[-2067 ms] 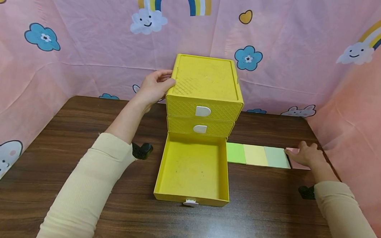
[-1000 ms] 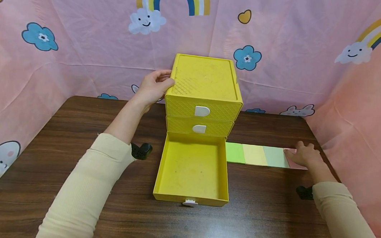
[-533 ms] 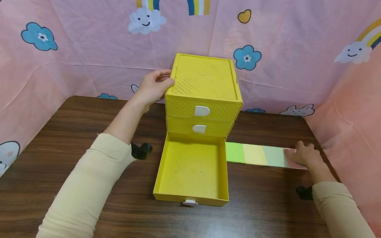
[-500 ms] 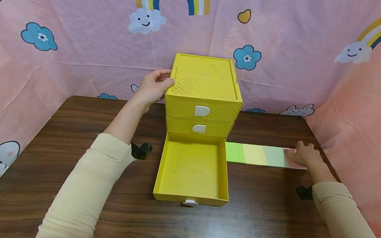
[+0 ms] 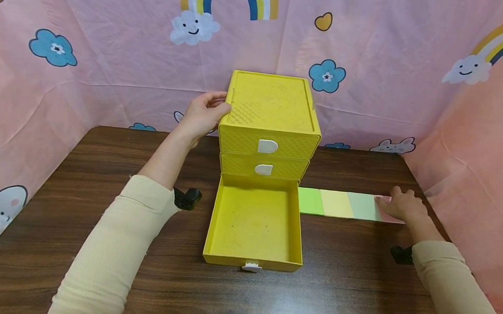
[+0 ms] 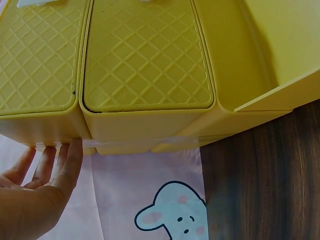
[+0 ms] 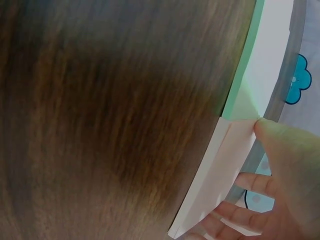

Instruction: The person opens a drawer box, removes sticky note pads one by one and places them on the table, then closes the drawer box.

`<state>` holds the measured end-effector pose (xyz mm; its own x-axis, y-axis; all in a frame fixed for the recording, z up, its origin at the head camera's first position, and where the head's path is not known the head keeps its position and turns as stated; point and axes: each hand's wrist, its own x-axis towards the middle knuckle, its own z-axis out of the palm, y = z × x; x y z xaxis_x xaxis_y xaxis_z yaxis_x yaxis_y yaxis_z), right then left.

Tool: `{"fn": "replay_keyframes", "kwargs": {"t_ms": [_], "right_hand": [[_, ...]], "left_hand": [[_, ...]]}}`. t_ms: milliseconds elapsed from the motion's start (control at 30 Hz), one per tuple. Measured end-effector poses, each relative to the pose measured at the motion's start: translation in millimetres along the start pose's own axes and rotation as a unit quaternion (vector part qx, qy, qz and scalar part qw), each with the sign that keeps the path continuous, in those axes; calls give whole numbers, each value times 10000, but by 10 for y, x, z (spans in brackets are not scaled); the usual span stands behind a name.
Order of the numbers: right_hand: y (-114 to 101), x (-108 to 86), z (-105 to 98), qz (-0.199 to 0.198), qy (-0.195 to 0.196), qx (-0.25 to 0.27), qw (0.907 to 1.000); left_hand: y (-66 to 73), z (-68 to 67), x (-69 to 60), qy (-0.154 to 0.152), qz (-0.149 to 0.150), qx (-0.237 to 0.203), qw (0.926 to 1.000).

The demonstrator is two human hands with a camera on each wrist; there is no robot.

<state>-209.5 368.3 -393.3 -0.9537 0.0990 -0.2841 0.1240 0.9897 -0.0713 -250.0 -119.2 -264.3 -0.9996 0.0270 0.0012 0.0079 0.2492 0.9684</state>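
Note:
A yellow plastic drawer cabinet [image 5: 271, 103] stands in the middle of the table, its bottom drawer [image 5: 254, 223] pulled out and bare inside. My left hand [image 5: 202, 114] rests against the cabinet's left side, thumb at the top edge. In the left wrist view, that hand's extended fingers [image 6: 45, 165] touch the side wall. At the right, my right hand [image 5: 404, 205] holds a pink sticky note pad [image 5: 387, 212], with the thumb at its left end and fingers along its back edge. The pink pad abuts a mint pad [image 5: 363, 206]. A pale yellow pad [image 5: 336, 204] and a green pad [image 5: 311, 201] continue the row.
The row of pads runs from the open drawer's right side toward the right edge of the dark wooden table [image 5: 343, 275]. Pink printed cloth [image 5: 133, 51] hangs behind and on both sides. Two white-handled upper drawers [image 5: 267, 146] are closed.
The pink pad has moved left with my right hand, closing a narrow dark gap beside the mint pad. My left hand and the cabinet have stayed in place.

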Motion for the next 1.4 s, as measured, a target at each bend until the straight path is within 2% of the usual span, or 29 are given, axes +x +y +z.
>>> {"fn": "replay_keyframes", "kwargs": {"t_ms": [567,1000,1400], "right_hand": [[62,-51,-4,-27,-64,69,10000],[61,-38,8,55,341,73,9994],[7,-76,2,-177,594,-43,9981]], "left_hand": [[-11,4,4,1,46,-62,10000],[-12,2,2,2,60,-36,10000],[-19,4,8,26,75,-93,9999]]}}
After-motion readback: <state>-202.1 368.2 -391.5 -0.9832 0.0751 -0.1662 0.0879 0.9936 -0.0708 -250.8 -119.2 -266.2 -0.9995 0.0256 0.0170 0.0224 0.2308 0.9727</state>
